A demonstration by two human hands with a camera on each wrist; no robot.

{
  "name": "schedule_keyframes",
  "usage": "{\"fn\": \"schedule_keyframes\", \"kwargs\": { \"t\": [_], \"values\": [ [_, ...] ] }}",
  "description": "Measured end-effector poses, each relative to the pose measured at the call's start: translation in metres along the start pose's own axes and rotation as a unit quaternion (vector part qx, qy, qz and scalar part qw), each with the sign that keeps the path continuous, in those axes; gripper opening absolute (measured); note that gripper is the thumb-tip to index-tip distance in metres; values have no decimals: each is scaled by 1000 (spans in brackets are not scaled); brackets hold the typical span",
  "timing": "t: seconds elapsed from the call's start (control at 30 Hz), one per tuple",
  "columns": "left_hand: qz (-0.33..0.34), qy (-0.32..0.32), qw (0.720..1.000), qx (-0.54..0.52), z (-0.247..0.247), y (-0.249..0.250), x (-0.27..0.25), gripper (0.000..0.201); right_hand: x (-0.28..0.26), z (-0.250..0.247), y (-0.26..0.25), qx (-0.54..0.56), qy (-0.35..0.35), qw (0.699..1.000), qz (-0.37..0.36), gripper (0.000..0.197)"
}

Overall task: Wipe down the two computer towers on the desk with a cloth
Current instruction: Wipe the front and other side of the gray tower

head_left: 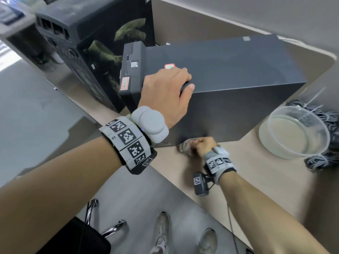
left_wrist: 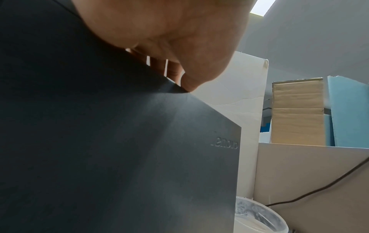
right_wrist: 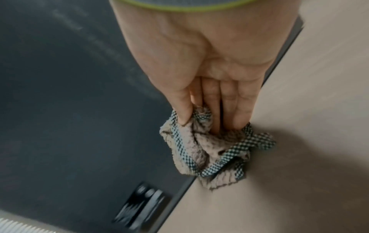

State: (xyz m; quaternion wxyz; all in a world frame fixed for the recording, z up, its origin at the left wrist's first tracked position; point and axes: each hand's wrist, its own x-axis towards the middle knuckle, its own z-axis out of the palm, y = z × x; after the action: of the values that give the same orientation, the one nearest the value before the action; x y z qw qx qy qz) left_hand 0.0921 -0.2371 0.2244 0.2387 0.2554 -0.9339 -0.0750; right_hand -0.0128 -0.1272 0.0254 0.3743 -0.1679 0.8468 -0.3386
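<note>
Grey tower (head_left: 229, 74) held by left grip (head_left: 165, 88); right grip (head_left: 204, 146) clutches cloth (head_left: 185, 147)

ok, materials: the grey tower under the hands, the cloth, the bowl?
Grey tower: looks like matte painted sheet metal; flat panels, crisp edges, embossed logo.
Cloth: woven textile, checked border, nubby pile, crumpled in the right hand.
Bowl: clear plastic probably, perhaps glass; see-through wall, thin rim.

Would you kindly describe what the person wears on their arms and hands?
Both forearms are bare, no sleeves. The left hand has a wrist band of black-and-white square markers and a grey rounded pod. The right hand has a similar marker band, plus a small black camera and thin cable.
</note>
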Motion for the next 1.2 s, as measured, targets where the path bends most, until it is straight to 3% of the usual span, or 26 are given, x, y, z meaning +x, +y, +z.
{"fn": "schedule_keyframes", "kwargs": {
  "t": [0.1,0.2,0.33,0.43,0.5,0.6,0.73,0.8,1.07,1.2],
  "values": [
    [3,3,1000,-3,0,0,0,32,2,-44,18,36,26,998,38,20],
    [4,10,1000,-4,1,-1,-1,32,16,-66,34,-52,91,990,95,22],
    [6,10,1000,-7,2,0,0,32,20,-28,33,-97,8,993,72,34],
    [5,4,1000,-4,1,-1,0,32,10,3,16,-21,-32,998,40,19],
    [2,-3,1000,-4,0,-1,1,33,14,2,17,0,-11,999,53,22],
    [3,1,1000,-12,-1,-1,0,32,20,-37,24,5,39,997,72,9],
    [5,3,1000,-6,0,-1,-1,33,20,-65,32,4,81,990,119,16],
    [4,4,1000,-5,1,-1,0,34,23,-54,33,-3,65,990,125,30],
    [5,2,1000,0,1,-1,-1,33,9,51,3,105,-63,990,68,28],
    [4,-3,1000,0,0,1,-1,34,22,40,16,126,-63,988,68,27]
  ]
}}
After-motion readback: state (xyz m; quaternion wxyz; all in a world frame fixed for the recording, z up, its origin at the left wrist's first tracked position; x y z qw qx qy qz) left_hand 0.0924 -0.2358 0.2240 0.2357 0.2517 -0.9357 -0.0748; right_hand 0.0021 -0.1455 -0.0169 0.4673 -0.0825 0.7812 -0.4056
